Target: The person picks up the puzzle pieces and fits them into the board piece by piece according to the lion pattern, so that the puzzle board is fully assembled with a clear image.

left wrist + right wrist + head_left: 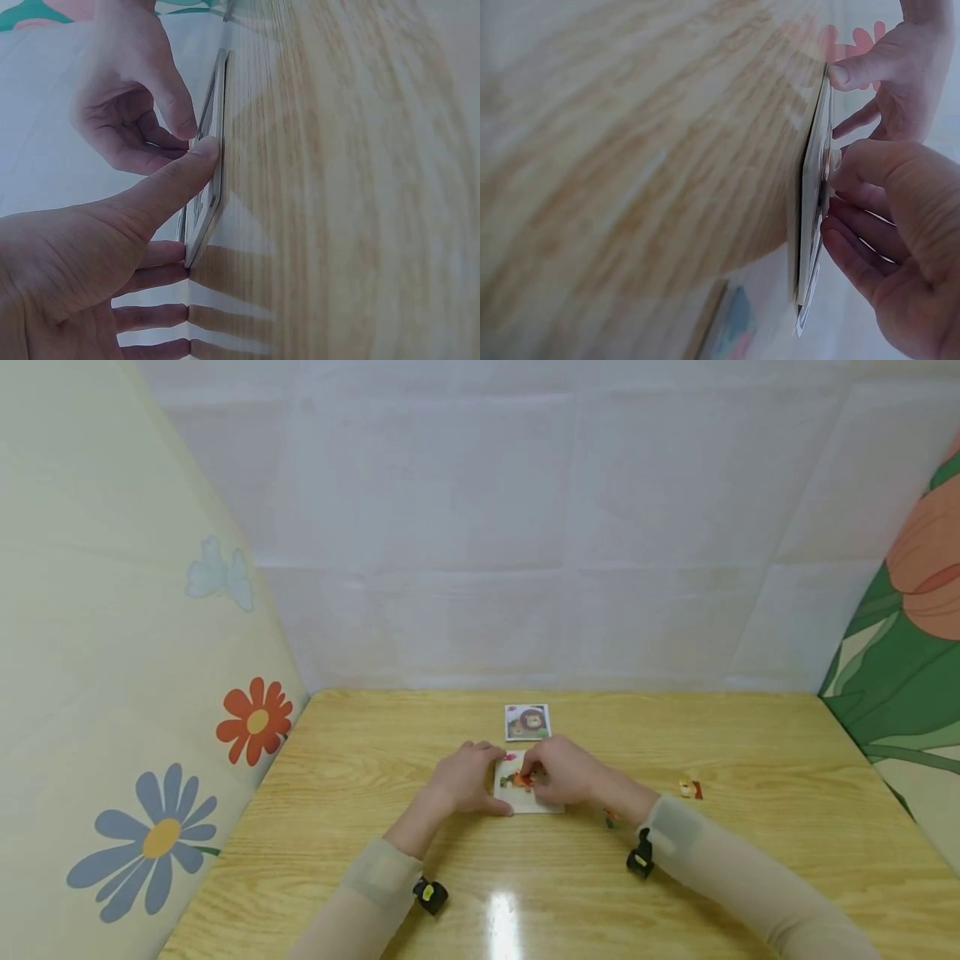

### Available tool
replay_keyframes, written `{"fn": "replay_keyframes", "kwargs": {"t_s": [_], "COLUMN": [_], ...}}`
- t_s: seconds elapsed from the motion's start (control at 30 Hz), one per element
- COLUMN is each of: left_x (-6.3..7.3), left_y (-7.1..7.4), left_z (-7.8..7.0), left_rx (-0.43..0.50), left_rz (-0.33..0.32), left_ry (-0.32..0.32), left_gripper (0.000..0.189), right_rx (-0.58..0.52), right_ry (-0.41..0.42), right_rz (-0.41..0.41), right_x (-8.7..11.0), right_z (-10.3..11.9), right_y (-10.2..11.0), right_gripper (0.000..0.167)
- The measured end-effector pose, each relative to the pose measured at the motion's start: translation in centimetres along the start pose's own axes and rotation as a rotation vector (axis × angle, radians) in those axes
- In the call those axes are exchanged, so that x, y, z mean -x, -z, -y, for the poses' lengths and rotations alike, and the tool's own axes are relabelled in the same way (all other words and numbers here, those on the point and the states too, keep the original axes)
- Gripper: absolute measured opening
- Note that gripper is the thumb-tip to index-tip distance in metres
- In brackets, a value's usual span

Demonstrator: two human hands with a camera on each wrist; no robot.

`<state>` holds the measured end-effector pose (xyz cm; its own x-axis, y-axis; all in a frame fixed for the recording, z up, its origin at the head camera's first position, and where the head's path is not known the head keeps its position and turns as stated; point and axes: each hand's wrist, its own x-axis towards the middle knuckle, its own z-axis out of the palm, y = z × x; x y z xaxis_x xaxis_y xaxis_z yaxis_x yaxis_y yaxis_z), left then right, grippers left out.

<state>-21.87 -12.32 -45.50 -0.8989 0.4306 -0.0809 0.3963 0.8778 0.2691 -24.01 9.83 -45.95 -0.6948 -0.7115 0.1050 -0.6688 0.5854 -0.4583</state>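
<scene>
A small square puzzle board lies on the table, with orange and green pieces showing in its frame. My left hand spans its left side, the thumb pressing its near-left corner. In the left wrist view the other fingers reach down straight beside the board. My right hand bends over the board's right half. Thumb and fingertips pinch a small puzzle piece right at the board's surface, mostly hidden by the fingers. Just beyond the board lies a picture card with a lion on it.
One loose puzzle piece lies on the wooden table to the right of my right forearm. Another piece sits partly under that wrist. A white cloth hangs along the table's back edge.
</scene>
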Motion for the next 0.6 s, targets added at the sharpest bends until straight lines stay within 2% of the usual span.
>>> {"fn": "replay_keyframes", "kwargs": {"t_s": [0.2,0.6], "left_x": [-0.03,0.01], "left_y": [0.03,0.12], "left_z": [0.00,-0.05], "left_rx": [0.000,-0.011], "left_rz": [-0.003,0.002], "left_ry": [-0.001,-0.001], "left_gripper": [0.092,0.091], "right_rx": [0.035,0.164], "right_ry": [0.021,0.144], "right_rz": [0.006,-0.014], "right_x": [-0.10,0.12], "right_z": [0.21,0.47], "right_y": [-0.06,-0.35], "right_gripper": [0.021,0.017]}}
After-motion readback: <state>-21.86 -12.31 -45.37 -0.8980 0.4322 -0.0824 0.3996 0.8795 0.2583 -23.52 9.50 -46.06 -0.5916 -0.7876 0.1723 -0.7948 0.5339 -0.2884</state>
